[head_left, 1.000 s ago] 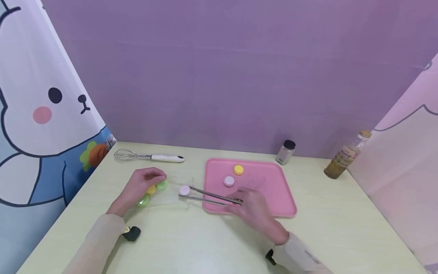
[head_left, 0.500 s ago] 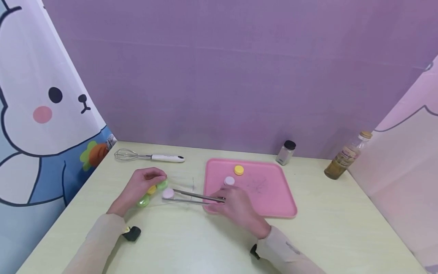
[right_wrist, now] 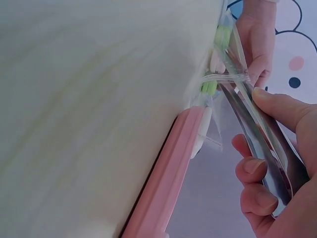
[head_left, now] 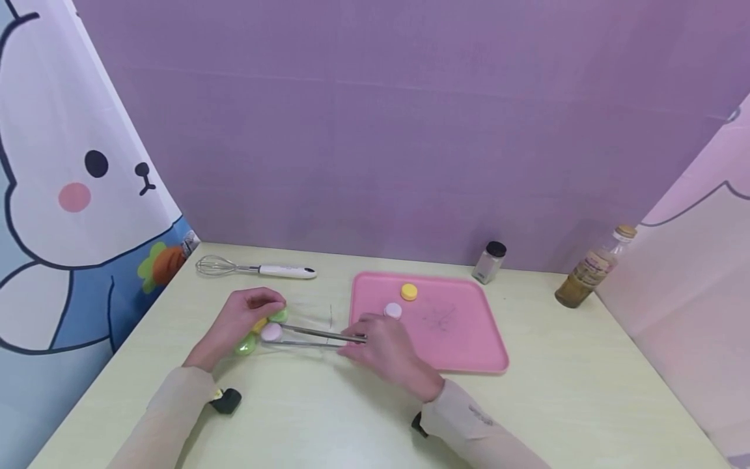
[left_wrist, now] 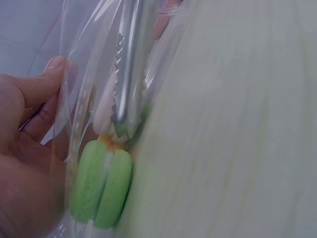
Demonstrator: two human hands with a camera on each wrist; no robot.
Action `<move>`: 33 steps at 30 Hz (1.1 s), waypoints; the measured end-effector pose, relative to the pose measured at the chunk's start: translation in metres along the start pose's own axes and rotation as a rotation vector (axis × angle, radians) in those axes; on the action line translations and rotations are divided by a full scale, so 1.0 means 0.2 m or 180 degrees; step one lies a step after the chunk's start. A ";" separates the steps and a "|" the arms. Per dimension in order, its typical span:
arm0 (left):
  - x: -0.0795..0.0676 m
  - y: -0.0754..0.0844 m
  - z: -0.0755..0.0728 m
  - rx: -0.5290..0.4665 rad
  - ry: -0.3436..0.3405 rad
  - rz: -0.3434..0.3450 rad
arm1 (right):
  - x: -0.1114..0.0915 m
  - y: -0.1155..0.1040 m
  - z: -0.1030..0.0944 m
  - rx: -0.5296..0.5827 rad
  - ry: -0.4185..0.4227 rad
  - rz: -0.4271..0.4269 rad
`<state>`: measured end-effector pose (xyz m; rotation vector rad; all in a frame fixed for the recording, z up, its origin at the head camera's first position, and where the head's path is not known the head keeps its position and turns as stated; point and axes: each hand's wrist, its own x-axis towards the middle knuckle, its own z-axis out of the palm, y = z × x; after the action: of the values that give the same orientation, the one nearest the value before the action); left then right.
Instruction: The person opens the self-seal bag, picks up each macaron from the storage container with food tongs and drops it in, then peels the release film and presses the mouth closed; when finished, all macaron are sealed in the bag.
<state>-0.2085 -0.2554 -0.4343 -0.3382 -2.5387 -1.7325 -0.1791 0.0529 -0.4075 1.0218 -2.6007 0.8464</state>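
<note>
Beige sleeves [head_left: 463, 417] come nearest, above the pale tabletop [head_left: 322, 417]. The right hand [head_left: 383, 348] grips metal tongs [head_left: 316, 333], their tips inside a clear plastic bag [left_wrist: 84, 64] with a pale pink macaron [head_left: 271, 332] between them. The left hand [head_left: 243, 319] pinches the bag's edge. Also in the bag, close to that macaron, are green macarons [head_left: 246, 344] and a yellow macaron [head_left: 260, 324]. Just beside, a pink tray [head_left: 474, 342] bears a lilac macaron [head_left: 392, 311] and a second yellow macaron [head_left: 409, 292]. Farther back lie a whisk [head_left: 287, 270], a black-lidded jar [head_left: 489, 264] and a corked bottle [head_left: 588, 270].
</note>
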 end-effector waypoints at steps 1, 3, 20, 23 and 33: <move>0.00 0.00 0.00 -0.0015 -0.0004 -0.0001 | 0.00 0.00 0.00 -0.0012 0.0007 -0.0008; 0.00 0.00 0.00 -0.0023 -0.0010 0.0000 | 0.01 -0.01 0.00 -0.0043 0.0017 -0.0026; 0.00 0.00 0.01 0.0168 0.0032 -0.0011 | 0.00 0.00 0.01 -0.0041 -0.0037 0.0069; 0.00 -0.01 0.01 0.0156 0.0014 -0.0011 | -0.01 0.00 0.00 -0.0074 -0.0081 0.0106; 0.00 -0.01 0.00 0.0141 0.0008 0.0014 | -0.07 0.02 -0.09 -0.0129 -0.0090 0.0183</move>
<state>-0.2093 -0.2556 -0.4353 -0.3389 -2.5681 -1.6713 -0.1718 0.0746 -0.4006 0.9595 -2.6713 0.7942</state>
